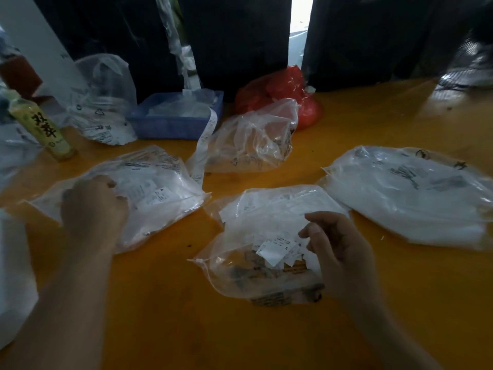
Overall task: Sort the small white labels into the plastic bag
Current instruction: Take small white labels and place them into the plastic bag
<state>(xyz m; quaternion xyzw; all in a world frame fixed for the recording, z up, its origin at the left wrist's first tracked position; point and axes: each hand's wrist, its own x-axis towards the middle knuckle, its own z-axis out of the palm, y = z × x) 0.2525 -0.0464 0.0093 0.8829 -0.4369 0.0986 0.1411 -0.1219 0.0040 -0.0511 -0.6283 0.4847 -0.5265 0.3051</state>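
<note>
Tabletop (360, 124): smooth, orange, slight sheen. Plastic bag (266, 276): thin clear film, glossy, creased. Small white labels (274, 249): matt paper, printed. Tray (170, 126): blue plastic. Red bag (282, 86): glossy crinkled plastic.

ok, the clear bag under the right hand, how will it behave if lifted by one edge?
Probably floppy: the clear bag is thin, wrinkled film and would likely sag. It looks light, holding only small white labels. Those lie loose inside, so they would likely slide to the low corner. The right hand hovers at its edge.
</note>
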